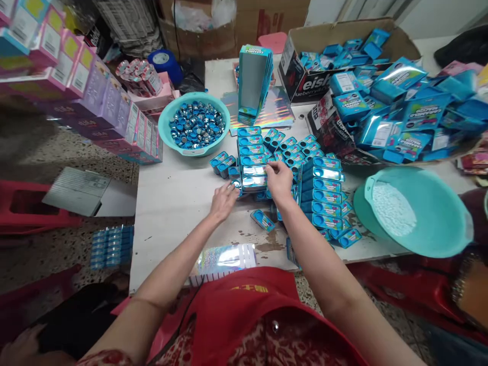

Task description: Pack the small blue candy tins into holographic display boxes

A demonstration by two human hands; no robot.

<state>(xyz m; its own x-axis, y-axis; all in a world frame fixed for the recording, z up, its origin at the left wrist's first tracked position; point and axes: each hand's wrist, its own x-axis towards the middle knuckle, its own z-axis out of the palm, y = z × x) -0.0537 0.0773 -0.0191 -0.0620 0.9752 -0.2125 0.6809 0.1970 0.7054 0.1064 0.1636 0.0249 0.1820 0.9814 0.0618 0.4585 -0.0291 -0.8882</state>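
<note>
Several small blue boxes lie in a column (253, 160) at the table's centre. My right hand (280, 180) pinches the right end of a box near the column's front end. Low at the column's left front corner, my left hand (224, 201) has its fingers bent against a small blue box; whether it grips it is unclear. To the right stands another row of blue boxes (324, 193), with more loose ones behind. A single blue box (263, 220) lies in front of the column.
A teal basin (162, 129) of blue and silver caps stands back left, a larger basin (438, 223) with white pellets at right. Open cartons (308, 84) of blue packets fill the back right. Tall display boxes (247, 84) stand behind the column. A shiny sheet (224, 258) lies at the front edge.
</note>
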